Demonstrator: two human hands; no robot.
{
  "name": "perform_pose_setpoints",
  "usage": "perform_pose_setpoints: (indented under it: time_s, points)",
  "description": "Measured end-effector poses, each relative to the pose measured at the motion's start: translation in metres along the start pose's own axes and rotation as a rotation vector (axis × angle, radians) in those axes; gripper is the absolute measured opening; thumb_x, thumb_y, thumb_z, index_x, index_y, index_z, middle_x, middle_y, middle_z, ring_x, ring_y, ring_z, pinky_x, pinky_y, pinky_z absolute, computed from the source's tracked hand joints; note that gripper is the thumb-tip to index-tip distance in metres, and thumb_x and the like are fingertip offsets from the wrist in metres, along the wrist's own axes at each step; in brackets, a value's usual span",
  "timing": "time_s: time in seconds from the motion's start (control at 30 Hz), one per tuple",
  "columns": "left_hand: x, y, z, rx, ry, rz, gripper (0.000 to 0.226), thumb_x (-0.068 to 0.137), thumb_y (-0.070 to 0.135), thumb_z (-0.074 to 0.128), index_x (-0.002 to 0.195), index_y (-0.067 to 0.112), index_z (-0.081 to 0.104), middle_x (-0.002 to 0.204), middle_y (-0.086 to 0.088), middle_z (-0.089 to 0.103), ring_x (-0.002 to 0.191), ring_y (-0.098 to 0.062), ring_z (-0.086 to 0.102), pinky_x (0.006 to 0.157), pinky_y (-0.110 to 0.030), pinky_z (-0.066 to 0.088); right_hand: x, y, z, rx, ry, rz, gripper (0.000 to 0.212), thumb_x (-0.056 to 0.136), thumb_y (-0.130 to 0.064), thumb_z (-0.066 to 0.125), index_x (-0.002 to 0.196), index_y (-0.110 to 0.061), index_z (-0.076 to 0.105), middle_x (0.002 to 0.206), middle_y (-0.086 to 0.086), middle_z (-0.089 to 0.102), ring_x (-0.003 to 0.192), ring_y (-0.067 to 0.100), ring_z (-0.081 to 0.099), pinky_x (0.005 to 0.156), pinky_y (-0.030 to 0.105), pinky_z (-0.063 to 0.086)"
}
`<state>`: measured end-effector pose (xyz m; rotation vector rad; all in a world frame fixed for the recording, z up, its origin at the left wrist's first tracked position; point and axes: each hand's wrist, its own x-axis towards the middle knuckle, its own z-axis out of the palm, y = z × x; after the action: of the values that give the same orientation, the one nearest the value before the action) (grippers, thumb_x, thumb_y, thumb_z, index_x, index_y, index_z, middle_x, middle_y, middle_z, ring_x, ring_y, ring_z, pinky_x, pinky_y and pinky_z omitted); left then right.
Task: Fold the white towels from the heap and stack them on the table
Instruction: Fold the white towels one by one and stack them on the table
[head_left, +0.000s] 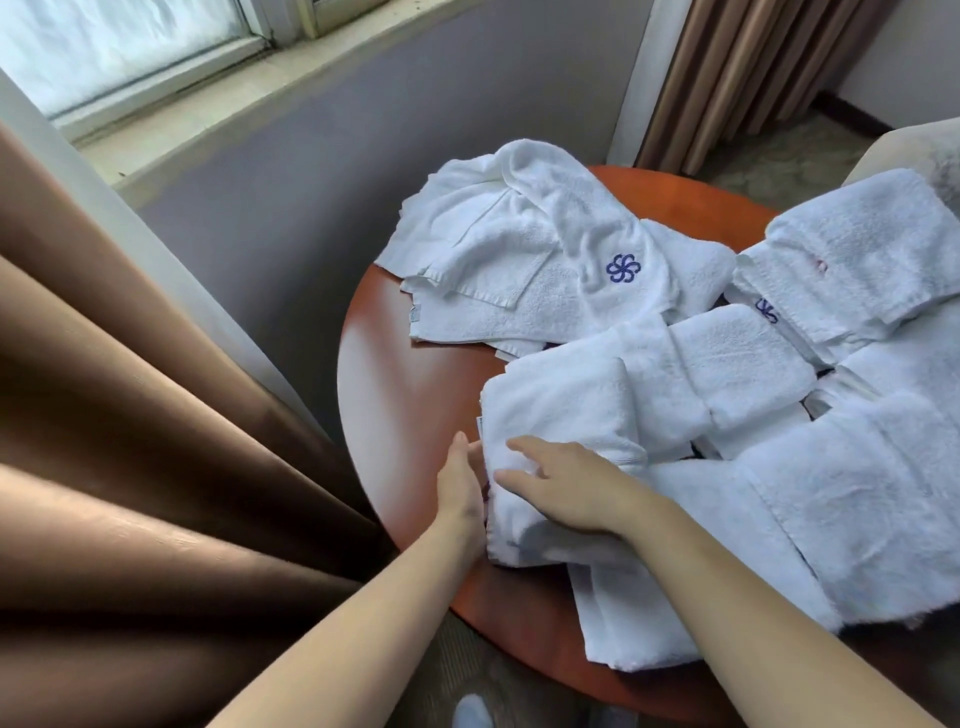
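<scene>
- The left hand (460, 488) is lying edge-on on the table (415, 374). Its fingers are straight and together, touching the left side of a folded towel (561, 410). It is gripping nothing.
- The right hand (566, 488) is resting palm-down on the near end of the same towel, with its fingers spread, nearly straight and pointing left. It is not closing round the cloth.
- The folded towel is sitting at the near left of the round, reddish-brown table, just inside the rim. It is lying over a flatter white towel (634, 613) that is hanging past the near edge.
- A loose heap of towels (498, 249) is lying at the far side of the table, rumpled and overhanging the far left rim. One piece is showing a blue flower emblem (623, 267).
- More white towels are covering the right side of the table:
  - A small folded one (737, 353) is lying just beyond the one under the hands.
  - A thick pile (857, 260) is sitting at the far right.
  - A broad towel (841, 499) is lying at the near right.
- Where one towel ends and the next begins is not clear in several places.
- A brown curtain (156, 441) is hanging in folds at the left, close to the table rim.
- A window (130, 47) is showing at the upper left above a grey wall (363, 156).
- A second curtain (753, 67) is hanging at the upper right.
</scene>
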<state>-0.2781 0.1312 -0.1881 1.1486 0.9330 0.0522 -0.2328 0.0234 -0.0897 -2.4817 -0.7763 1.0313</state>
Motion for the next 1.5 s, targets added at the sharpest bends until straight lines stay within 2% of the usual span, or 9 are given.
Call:
perform_pose_setpoints:
  time_s: [0.07,0.17,0.33,0.5,0.87,1.03,1.2,1.4,1.5]
  points:
    - [0.004,0.001,-0.005,-0.153,-0.082,-0.099,0.038,0.091,0.047,0.056,0.089,0.013,0.072,0.091,-0.008,0.074,0.077,-0.018,0.068,0.071,-0.031,0.054,-0.006,0.012,0.004,0.164,-0.013,-0.085,0.049,0.093,-0.046,0.053,0.139,-0.027,0.048,0.137,-0.006,0.054,0.127,0.011,0.048,0.103,0.021,0.034]
    - [0.003,0.000,-0.002,0.095,-0.082,-0.004,0.012,0.082,0.018,0.068,0.089,0.009,0.063,0.084,-0.004,0.067,0.068,-0.014,0.064,0.064,-0.028,0.054,-0.010,0.029,0.008,0.171,0.313,-0.218,0.035,0.082,-0.032,0.067,0.116,-0.022,0.065,0.110,-0.017,0.062,0.108,0.006,0.054,0.090,0.004,0.031]
    - [0.002,0.000,0.002,0.086,-0.045,0.028,0.009,0.084,0.018,0.064,0.082,0.012,0.057,0.081,-0.005,0.065,0.075,-0.021,0.061,0.079,-0.045,0.054,-0.013,0.047,0.028,-0.332,0.307,-0.368,0.047,0.059,-0.054,0.054,0.094,-0.025,0.067,0.089,-0.008,0.058,0.084,0.018,0.055,0.077,0.035,0.043]
    - [0.008,0.002,0.003,0.155,-0.027,0.102,0.020,0.089,0.013,0.061,0.072,0.014,0.051,0.067,0.004,0.057,0.062,-0.012,0.052,0.062,-0.028,0.045,-0.004,0.045,0.039,-0.445,0.494,-0.425,0.024,0.058,-0.031,0.046,0.069,-0.026,0.067,0.064,-0.008,0.056,0.055,0.018,0.056,0.051,0.030,0.043]
    - [0.016,-0.001,0.003,0.275,0.067,0.122,0.022,0.087,0.028,0.064,0.076,0.018,0.049,0.077,0.005,0.055,0.072,-0.017,0.050,0.066,-0.030,0.041,-0.008,0.055,0.071,-0.395,0.436,-0.638,0.014,0.065,-0.044,0.065,0.066,-0.029,0.067,0.065,-0.012,0.058,0.069,0.014,0.056,0.073,0.027,0.040]
    - [0.007,-0.004,0.003,0.301,0.100,-0.012,0.050,0.067,0.047,0.077,0.094,0.023,0.042,0.114,-0.001,0.051,0.098,-0.019,0.058,0.083,-0.037,0.051,-0.021,0.062,0.046,0.166,0.931,-0.044,0.032,0.073,-0.022,0.075,0.098,-0.009,0.059,0.094,0.003,0.059,0.092,0.025,0.056,0.079,0.037,0.046]
    - [-0.006,-0.012,0.006,0.286,0.032,-0.089,0.085,0.055,0.052,0.074,0.123,0.017,0.036,0.116,0.000,0.053,0.101,-0.023,0.060,0.087,-0.044,0.054,-0.018,0.080,0.037,0.707,0.396,0.448,0.084,0.066,-0.038,0.082,0.130,-0.009,0.038,0.126,0.007,0.054,0.115,0.026,0.054,0.096,0.040,0.047]
    - [-0.019,-0.013,-0.002,0.306,-0.060,-0.086,0.058,0.071,0.042,0.066,0.117,0.013,0.046,0.103,-0.003,0.063,0.085,-0.017,0.062,0.062,-0.029,0.048,-0.027,0.107,0.001,0.630,0.351,0.203,0.061,0.059,-0.015,0.084,0.112,-0.035,0.060,0.082,0.001,0.064,0.075,0.016,0.059,0.075,0.034,0.052]
    - [-0.020,0.011,-0.004,0.438,0.196,0.252,0.044,0.074,0.034,0.068,0.111,0.016,0.051,0.104,0.002,0.058,0.092,-0.015,0.056,0.073,-0.026,0.043,-0.031,0.114,-0.032,0.449,0.223,0.031,0.050,0.053,-0.019,0.079,0.100,-0.030,0.069,0.081,0.013,0.068,0.073,0.021,0.062,0.074,0.039,0.054]
